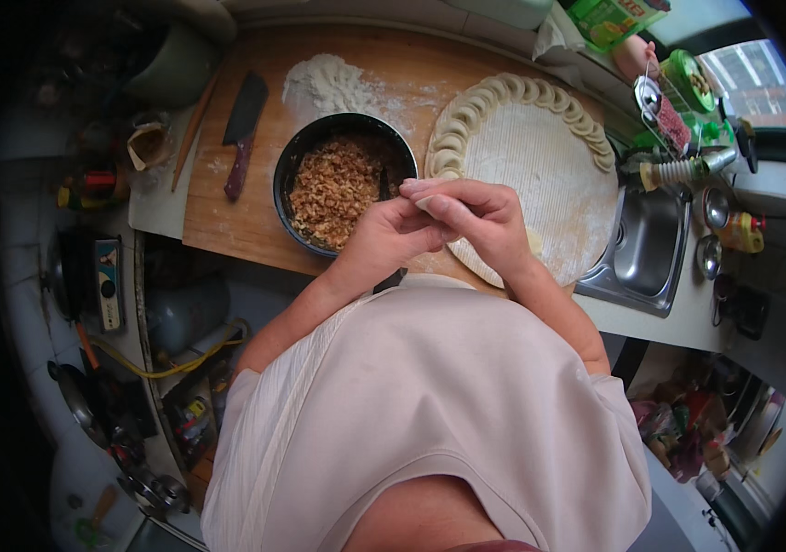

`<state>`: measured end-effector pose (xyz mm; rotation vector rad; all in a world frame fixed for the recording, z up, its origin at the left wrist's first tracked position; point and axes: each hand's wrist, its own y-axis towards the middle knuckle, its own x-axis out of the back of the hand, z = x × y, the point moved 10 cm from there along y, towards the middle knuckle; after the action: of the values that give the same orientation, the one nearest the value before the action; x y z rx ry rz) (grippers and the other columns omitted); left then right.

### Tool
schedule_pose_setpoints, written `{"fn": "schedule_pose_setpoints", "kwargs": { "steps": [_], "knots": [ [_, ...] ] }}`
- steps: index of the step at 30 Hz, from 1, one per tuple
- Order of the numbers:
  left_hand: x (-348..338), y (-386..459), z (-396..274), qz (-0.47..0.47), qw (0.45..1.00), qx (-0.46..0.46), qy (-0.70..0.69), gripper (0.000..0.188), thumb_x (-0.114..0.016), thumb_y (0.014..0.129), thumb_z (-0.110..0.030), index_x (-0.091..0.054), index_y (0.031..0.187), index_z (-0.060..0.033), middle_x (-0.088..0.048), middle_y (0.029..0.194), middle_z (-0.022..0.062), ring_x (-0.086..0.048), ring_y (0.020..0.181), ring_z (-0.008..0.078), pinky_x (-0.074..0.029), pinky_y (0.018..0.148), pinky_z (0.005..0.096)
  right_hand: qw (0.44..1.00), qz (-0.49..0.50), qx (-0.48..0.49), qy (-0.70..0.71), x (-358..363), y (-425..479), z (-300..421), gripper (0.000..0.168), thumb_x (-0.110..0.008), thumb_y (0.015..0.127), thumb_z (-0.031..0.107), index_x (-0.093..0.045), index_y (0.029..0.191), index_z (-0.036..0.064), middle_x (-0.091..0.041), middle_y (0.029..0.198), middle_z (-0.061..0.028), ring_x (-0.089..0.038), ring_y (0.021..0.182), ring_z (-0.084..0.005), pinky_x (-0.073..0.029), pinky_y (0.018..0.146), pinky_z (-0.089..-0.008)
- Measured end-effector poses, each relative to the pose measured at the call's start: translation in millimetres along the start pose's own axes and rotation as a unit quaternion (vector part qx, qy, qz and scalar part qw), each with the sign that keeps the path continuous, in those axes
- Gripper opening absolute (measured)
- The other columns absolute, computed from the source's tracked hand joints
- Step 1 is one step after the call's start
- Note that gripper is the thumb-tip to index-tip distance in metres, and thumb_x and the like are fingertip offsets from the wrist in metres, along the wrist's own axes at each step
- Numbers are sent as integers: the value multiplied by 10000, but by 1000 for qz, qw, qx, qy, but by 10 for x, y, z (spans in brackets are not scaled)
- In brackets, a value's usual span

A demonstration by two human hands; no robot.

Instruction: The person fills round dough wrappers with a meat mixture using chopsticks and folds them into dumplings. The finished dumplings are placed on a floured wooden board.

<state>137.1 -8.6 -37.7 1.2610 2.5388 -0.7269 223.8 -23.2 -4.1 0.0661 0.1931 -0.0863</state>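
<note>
My left hand (393,231) and my right hand (479,214) meet above the gap between a bowl and a round board. Their fingers pinch a small pale dumpling (426,201), mostly hidden by them. Just left of the hands, a dark bowl (282,200) holds chopped brown filling (331,186) with a dark utensil standing in it. To the right lies the round, floured board (537,165); folded dumplings (479,100) overlap in an arc along its upper rim. A pale dough wrapper (534,241) shows partly behind my right wrist.
A wooden board (217,228) carries a flour heap (331,83) and a cleaver (244,127). A wooden rolling pin (193,131) lies at its left edge. A steel sink (651,241) borders the round board on the right.
</note>
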Motion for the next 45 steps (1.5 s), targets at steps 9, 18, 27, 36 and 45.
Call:
{"fn": "schedule_pose_setpoints", "kwargs": {
  "steps": [9, 18, 27, 36, 45],
  "knots": [
    [46, 20, -63, -9, 997, -73, 36, 184, -616, 896, -61, -613, 1078, -38, -627, 964, 13, -595, 869, 84, -512, 746, 228, 989, 21, 109, -94, -67, 41, 257, 199, -588, 891, 32, -673, 1064, -14, -667, 1107, -124, -623, 1000, -159, -500, 848, -266],
    [63, 43, -25, -9, 999, -32, 16, 186, -626, 905, -109, -608, 1070, -27, -628, 955, 18, -598, 856, 82, -504, 738, 229, 976, 24, 118, -179, -19, 52, 272, 217, -558, 915, 63, -660, 1085, -27, -665, 1108, -125, -625, 983, -166, -500, 836, -280],
    [56, 18, -17, -25, 999, -2, -40, 229, -609, 924, -181, -604, 1111, -48, -642, 979, 17, -625, 889, 100, -507, 758, 221, 1000, -10, -4, -19, 42, -15, 55, 275, -474, 965, 91, -620, 1138, -66, -618, 1193, -164, -599, 1046, -194, -475, 902, -303],
    [91, 49, 22, -36, 990, 22, -135, 290, -557, 957, -229, -581, 1164, -27, -641, 1055, 48, -638, 938, 132, -520, 797, 234, 1000, -16, 15, 1, 96, -48, -9, 321, -490, 966, 89, -549, 1269, 0, -598, 1237, -94, -562, 1087, -136, -436, 938, -262],
    [-65, 171, -425, -40, 926, -122, 354, 242, -615, 881, -118, -623, 1098, -12, -685, 931, 121, -677, 814, 214, -521, 694, 285, 929, 42, 44, -366, 34, -60, 176, 648, -627, 765, -50, -434, 1366, 96, -625, 1092, -162, -630, 966, -316, -524, 806, -354]
  ]
}}
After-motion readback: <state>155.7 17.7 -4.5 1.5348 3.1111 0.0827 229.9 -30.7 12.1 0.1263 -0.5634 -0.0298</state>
